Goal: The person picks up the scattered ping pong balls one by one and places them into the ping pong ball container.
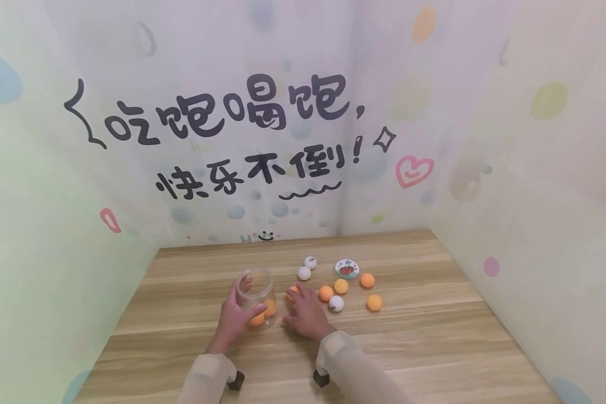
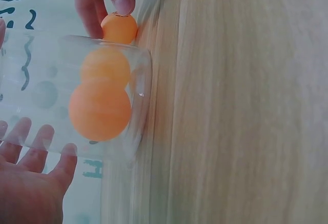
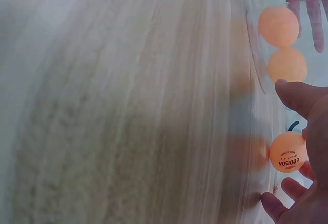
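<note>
My left hand [image 1: 234, 315] wraps round a clear plastic jar [image 1: 259, 285], with the thumb in front and the fingers on the far side. Two orange ping-pong balls [image 2: 100, 111] lie at the bottom of the jar, which has no lid on. Just to its right, my right hand [image 1: 308, 314] reaches over another orange ping-pong ball [image 3: 288, 152]. Fingertips touch that ball, while in the right wrist view the thumb [image 3: 300, 97] stands apart from it. Printed letters show on the ball, and the hand partly covers it in the head view.
To the right lie several orange balls [image 1: 374, 303] and a white ball [image 1: 335, 303]. Two more white balls [image 1: 304, 273] sit behind the right hand. A round printed lid [image 1: 347, 269] lies farther back. Printed walls [image 1: 293, 213] enclose the wooden table [image 1: 424, 348].
</note>
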The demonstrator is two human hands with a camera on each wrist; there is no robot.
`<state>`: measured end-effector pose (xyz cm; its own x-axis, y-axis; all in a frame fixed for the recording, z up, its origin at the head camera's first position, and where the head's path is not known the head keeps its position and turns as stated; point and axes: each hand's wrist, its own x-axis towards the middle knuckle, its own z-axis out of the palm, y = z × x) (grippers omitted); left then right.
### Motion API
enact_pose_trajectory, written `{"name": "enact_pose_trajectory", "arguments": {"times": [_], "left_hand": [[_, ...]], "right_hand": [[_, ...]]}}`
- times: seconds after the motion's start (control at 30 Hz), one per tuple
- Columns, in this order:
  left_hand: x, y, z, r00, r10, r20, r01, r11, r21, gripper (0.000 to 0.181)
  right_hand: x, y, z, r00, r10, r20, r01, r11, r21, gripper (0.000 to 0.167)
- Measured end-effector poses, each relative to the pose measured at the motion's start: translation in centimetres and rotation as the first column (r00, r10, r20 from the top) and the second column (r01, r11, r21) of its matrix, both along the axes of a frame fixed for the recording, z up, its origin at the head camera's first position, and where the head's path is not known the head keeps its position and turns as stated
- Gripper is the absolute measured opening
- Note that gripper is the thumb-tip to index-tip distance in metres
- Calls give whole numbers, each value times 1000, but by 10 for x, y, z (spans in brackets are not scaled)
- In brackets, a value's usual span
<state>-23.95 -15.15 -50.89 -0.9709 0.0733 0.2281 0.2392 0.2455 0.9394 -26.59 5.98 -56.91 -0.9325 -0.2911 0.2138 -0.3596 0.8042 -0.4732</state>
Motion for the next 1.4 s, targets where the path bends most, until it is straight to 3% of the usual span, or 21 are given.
{"name": "enact_pose_trajectory", "arguments": {"times": [0.2, 0.37, 1.03, 1.27, 1.4], "left_hand": [[0, -1, -1, 1000, -4, 2, 4, 1000, 6, 92], [0, -1, -2, 1000, -3, -1, 3, 1000, 8, 92], [0, 1, -2, 1000, 2, 0, -2, 1000, -1, 88], [0, 2, -2, 1000, 12, 5, -12, 1000, -9, 87], [-7, -1, -14, 1000, 14, 12, -14, 1000, 2, 88]], "right_hand": [[1, 1, 4, 1000, -10, -25, 10, 1000, -1, 65], [2, 2, 5, 1000, -26, -2, 26, 1000, -3, 63], [-1, 5, -3, 995, -98, -1, 98, 995, -28, 46], [5, 5, -1, 995, -77, -65, 75, 996, -44, 39], [6, 6, -2, 995, -73, -65, 68, 995, -67, 40]]}}
